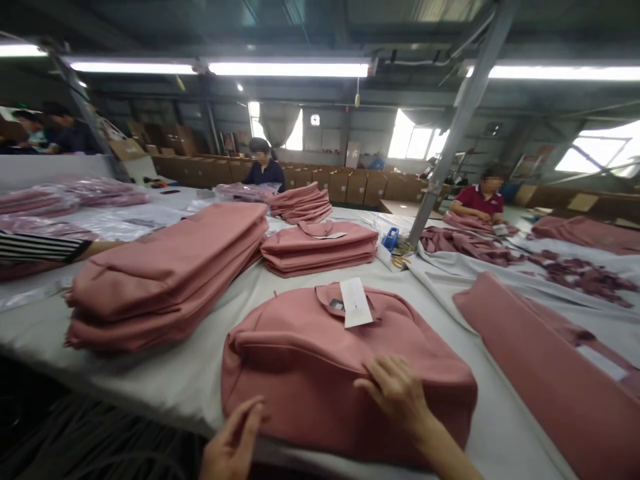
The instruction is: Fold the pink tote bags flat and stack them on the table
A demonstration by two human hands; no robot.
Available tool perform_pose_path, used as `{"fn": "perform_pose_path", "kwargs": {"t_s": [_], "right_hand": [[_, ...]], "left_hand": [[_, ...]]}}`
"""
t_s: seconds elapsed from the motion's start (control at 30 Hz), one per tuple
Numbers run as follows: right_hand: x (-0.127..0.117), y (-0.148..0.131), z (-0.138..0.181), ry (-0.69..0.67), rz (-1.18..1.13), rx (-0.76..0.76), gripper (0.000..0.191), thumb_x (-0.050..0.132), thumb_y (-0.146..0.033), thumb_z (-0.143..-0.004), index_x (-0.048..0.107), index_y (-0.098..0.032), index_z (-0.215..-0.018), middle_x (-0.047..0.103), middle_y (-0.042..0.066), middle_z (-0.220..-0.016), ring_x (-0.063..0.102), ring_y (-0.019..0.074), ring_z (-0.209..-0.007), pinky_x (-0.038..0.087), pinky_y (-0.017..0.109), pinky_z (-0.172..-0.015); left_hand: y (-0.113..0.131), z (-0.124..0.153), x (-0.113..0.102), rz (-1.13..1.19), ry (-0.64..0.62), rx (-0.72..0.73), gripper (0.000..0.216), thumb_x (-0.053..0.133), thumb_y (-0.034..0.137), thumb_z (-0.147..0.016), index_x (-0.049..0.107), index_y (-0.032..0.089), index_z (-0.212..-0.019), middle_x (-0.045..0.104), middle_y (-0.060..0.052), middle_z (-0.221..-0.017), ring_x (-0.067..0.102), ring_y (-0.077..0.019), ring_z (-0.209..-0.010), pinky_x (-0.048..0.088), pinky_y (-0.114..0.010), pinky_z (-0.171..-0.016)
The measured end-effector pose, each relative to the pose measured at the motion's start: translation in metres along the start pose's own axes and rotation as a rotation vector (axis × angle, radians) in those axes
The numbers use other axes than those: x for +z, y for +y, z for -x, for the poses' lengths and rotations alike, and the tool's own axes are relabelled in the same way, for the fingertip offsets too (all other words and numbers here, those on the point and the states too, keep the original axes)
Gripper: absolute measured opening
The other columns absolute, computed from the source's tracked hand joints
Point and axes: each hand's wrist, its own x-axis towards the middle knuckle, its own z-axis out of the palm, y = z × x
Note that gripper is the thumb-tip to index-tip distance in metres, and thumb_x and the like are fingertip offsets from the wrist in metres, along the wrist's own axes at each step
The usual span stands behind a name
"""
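Note:
A pink bag [300,400] with a rounded top lies on the white-covered table in front of me. A white paper tag [356,303] rests over its handle [327,300]. My right hand [397,390] is on the bag's front upper edge, with thumb and curled fingers closed at the seam. My left hand [233,440] is by the bag's lower left corner, its fingers stretched out and nothing visible in them. Whether its fingertips touch the fabric, I cannot tell.
Stacked pink bags stand at left [165,267] and behind [320,247]. Another pink piece [550,373] lies at right. A metal post [450,127] rises beyond a blue tape dispenser [391,239]. A striped sleeve [40,247] reaches in from the left; other people work farther back.

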Motion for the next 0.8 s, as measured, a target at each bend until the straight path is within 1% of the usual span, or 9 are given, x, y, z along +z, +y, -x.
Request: {"fn": "perform_pose_path", "kwargs": {"t_s": [0.07,0.1,0.13,0.2,0.3,0.4,0.53,0.67,0.8], "right_hand": [[-0.030,0.032,0.006,0.023,0.022,0.114,0.027,0.050,-0.040,-0.095,0.062,-0.018,-0.105,0.064,0.006,-0.088,0.056,0.0219,-0.082,0.038,0.035,-0.079],[-0.043,0.050,0.015,0.060,0.055,0.212,0.032,0.050,-0.044,-0.094,0.062,-0.018,-0.108,0.065,0.008,-0.096,0.057,0.0238,-0.091,0.038,0.038,-0.086],[-0.055,0.069,0.026,0.108,0.082,0.355,0.041,0.048,-0.052,-0.093,0.063,-0.018,-0.109,0.065,0.010,-0.103,0.056,0.0262,-0.099,0.037,0.041,-0.092],[-0.071,0.099,0.058,0.169,0.071,0.704,0.065,0.038,-0.071,-0.087,0.065,-0.016,-0.108,0.062,0.015,-0.114,0.051,0.0313,-0.111,0.033,0.048,-0.101],[-0.067,0.113,0.106,0.143,-0.037,1.060,0.081,0.023,-0.079,-0.084,0.067,-0.014,-0.103,0.066,0.016,-0.102,0.056,0.0324,-0.105,0.041,0.050,-0.094],[-0.038,0.097,0.134,0.151,-0.110,1.151,0.080,0.015,-0.076,-0.087,0.067,-0.017,-0.099,0.068,0.012,-0.090,0.061,0.0279,-0.097,0.050,0.041,-0.082],[-0.008,0.076,0.136,0.273,-0.129,1.233,0.081,0.013,-0.076,-0.086,0.058,-0.013,-0.109,0.064,0.014,-0.105,0.059,0.0282,-0.102,0.049,0.038,-0.083],[-0.013,0.077,0.130,0.348,-0.071,1.311,0.076,0.024,-0.079,-0.084,0.058,-0.013,-0.098,0.064,0.012,-0.084,0.060,0.0298,-0.082,0.047,0.037,-0.068],[-0.014,0.082,0.143,0.323,0.018,1.389,0.075,0.026,-0.079,-0.080,0.060,-0.013,-0.093,0.062,0.013,-0.073,0.059,0.0340,-0.073,0.043,0.039,-0.059]], "left_hand": [[-0.004,-0.026,-0.028,0.019,0.358,-0.016,0.064,0.053,0.069,-0.075,0.059,0.021,-0.118,0.065,-0.008,-0.115,0.060,-0.0295,-0.106,0.049,-0.040,-0.092],[-0.007,-0.040,-0.038,0.007,0.441,-0.005,0.071,0.052,0.071,-0.073,0.054,0.020,-0.123,0.061,-0.011,-0.121,0.058,-0.0310,-0.110,0.048,-0.044,-0.094],[-0.012,-0.054,-0.045,-0.011,0.469,-0.008,0.077,0.050,0.073,-0.072,0.049,0.019,-0.128,0.057,-0.013,-0.126,0.057,-0.0322,-0.111,0.048,-0.047,-0.093],[-0.020,-0.078,-0.047,-0.066,0.408,-0.063,0.085,0.041,0.075,-0.074,0.041,0.015,-0.133,0.055,-0.018,-0.125,0.058,-0.0327,-0.107,0.049,-0.049,-0.090],[-0.025,-0.099,-0.030,-0.191,0.299,-0.116,0.084,0.039,0.070,-0.077,0.036,0.010,-0.136,0.054,-0.021,-0.124,0.056,-0.0354,-0.111,0.046,-0.051,-0.093],[-0.014,-0.110,-0.008,-0.313,0.363,-0.115,0.084,0.047,0.066,-0.078,0.033,0.009,-0.138,0.050,-0.025,-0.128,0.049,-0.0422,-0.118,0.043,-0.053,-0.093],[0.011,-0.133,0.003,-0.345,0.424,-0.097,0.068,0.046,0.065,-0.081,0.048,0.014,-0.127,0.064,-0.017,-0.102,0.061,-0.0379,-0.095,0.048,-0.045,-0.074],[0.028,-0.159,0.003,-0.285,0.452,0.075,0.056,0.040,0.061,-0.087,0.060,0.015,-0.111,0.066,-0.010,-0.091,0.061,-0.0266,-0.087,0.047,-0.034,-0.073],[0.008,-0.168,0.010,-0.232,0.418,0.137,0.060,0.024,0.057,-0.091,0.064,0.013,-0.098,0.068,-0.011,-0.087,0.062,-0.0236,-0.084,0.047,-0.030,-0.071]]}}
